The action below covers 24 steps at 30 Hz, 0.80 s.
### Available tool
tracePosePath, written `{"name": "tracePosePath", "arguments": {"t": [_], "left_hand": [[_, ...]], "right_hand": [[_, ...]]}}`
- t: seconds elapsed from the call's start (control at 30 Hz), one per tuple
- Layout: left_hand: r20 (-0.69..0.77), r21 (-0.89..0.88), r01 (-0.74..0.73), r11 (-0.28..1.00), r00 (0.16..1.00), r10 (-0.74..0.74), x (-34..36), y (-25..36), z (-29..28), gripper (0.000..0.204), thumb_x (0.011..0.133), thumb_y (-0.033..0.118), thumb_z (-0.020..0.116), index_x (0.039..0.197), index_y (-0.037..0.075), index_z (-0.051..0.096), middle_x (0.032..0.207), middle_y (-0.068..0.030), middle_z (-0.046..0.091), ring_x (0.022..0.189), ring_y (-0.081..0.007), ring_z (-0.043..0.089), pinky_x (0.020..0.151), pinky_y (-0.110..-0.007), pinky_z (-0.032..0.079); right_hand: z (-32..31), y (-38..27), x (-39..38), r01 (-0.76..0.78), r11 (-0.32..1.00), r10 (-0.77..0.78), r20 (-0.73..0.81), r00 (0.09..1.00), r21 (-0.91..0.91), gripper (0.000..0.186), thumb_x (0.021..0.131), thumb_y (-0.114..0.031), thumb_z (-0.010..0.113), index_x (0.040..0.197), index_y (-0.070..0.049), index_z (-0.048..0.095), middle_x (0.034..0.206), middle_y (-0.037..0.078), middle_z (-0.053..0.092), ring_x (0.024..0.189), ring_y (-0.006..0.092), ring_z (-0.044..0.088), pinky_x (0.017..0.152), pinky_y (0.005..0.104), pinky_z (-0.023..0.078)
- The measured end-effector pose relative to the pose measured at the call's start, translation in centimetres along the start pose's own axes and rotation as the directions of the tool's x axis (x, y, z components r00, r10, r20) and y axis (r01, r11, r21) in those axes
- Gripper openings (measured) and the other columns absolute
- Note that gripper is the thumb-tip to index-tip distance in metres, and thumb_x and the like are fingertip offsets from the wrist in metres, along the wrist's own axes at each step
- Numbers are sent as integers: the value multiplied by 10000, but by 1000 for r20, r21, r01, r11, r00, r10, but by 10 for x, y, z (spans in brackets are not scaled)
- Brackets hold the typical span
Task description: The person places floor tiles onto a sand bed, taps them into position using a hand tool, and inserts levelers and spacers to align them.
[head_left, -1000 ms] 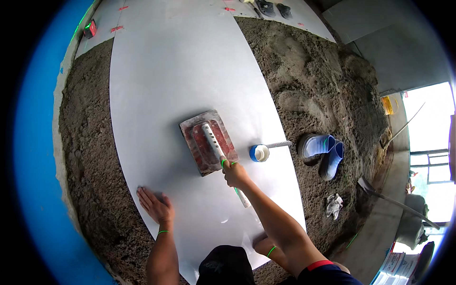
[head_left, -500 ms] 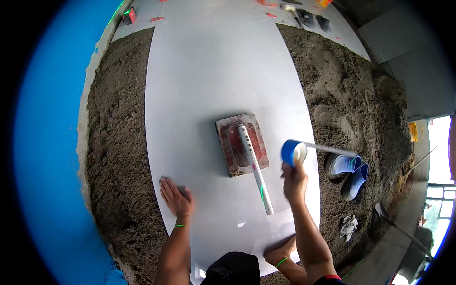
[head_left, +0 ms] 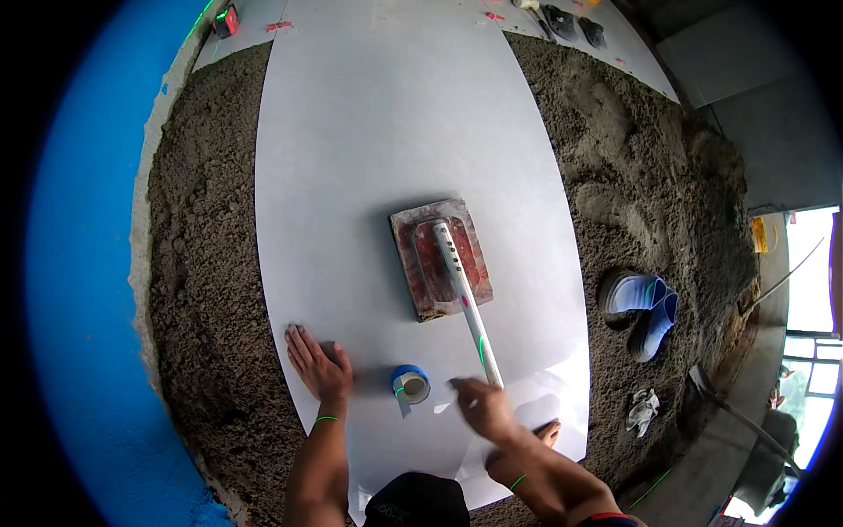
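Observation:
A long pale grey tile (head_left: 395, 132) lies in the middle. A red-faced tool (head_left: 419, 285) with a long perforated metal handle rests on it. My left hand (head_left: 318, 364) lies flat on the tile's left edge, fingers spread. A blue tape roll (head_left: 422, 386) with a loose strip hanging from it sits on the tile, to the left of my right hand (head_left: 481, 406). My right hand is smeared by motion; its fingers and whether they hold anything are unclear. My bare foot (head_left: 549, 433) shows behind my right forearm.
Coarse mortar beds (head_left: 202, 211) flank the tile, beside a blue left wall (head_left: 79, 263). At right are blue boots (head_left: 639, 295), a white rag (head_left: 642, 404) and a shovel (head_left: 702, 383). Farther off are a laser level (head_left: 226, 22), a mallet, dark shoes (head_left: 562, 22) and a yellow bucket (head_left: 760, 234).
My right hand was on the tool's handle, then held the tape roll up; now the roll sits lower left on the tile and my hand is apart from it. My left hand stays put.

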State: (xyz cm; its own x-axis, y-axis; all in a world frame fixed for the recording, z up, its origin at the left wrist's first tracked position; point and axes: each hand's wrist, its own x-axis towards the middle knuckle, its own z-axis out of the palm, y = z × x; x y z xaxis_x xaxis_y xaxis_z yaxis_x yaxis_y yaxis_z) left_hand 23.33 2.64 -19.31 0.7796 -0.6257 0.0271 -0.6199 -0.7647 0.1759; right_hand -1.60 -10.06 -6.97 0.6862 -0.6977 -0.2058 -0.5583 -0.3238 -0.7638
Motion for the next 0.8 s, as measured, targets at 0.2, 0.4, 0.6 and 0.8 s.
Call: {"name": "tracePosePath", "arguments": {"t": [0.2, 0.4, 0.6, 0.8], "left_hand": [[56, 12, 39, 999, 998, -40, -1, 17, 4, 784, 895, 373, 497, 1474, -60, 193, 1565, -212, 163, 1463, -357, 126, 1187, -456, 110], [11, -7, 24, 1000, 1000, -24, 5, 4, -9, 746, 906, 334, 495, 1472, -56, 207, 1564, -214, 158, 1462, -350, 132, 1186, -461, 119], [20, 47, 113, 992, 993, -115, 1, 0, 0, 703, 932, 349, 423, 1477, -43, 214, 1568, -196, 166, 1463, -347, 134, 1179, -476, 125], [-10, -15, 356, 934, 934, -356, 17, 69, 14, 683, 963, 383, 317, 1497, -22, 183, 1578, -188, 161, 1462, -346, 150, 1167, -507, 132]], "right_hand": [[-27, 23, 101, -755, 513, 740, 235, 630, 407, 319, 960, -321, 556, 981, -3, 545, 743, 93, 584, 596, 215, 591, 548, 350, 494], [-126, -84, 115, -581, 730, 605, 57, 794, 359, 406, 978, -448, 491, 874, -62, 568, 624, -11, 499, 488, 85, 455, 418, 263, 380], [-156, -68, 9, 228, 876, 108, -633, 766, 425, 632, 985, -582, 313, 725, -34, 492, 479, 3, 433, 412, 98, 444, 413, 252, 382], [-37, 159, -28, -553, 798, 406, -464, 787, -240, 635, 963, -630, 338, 675, -95, 524, 523, 28, 479, 414, 135, 474, 398, 299, 393]]}}
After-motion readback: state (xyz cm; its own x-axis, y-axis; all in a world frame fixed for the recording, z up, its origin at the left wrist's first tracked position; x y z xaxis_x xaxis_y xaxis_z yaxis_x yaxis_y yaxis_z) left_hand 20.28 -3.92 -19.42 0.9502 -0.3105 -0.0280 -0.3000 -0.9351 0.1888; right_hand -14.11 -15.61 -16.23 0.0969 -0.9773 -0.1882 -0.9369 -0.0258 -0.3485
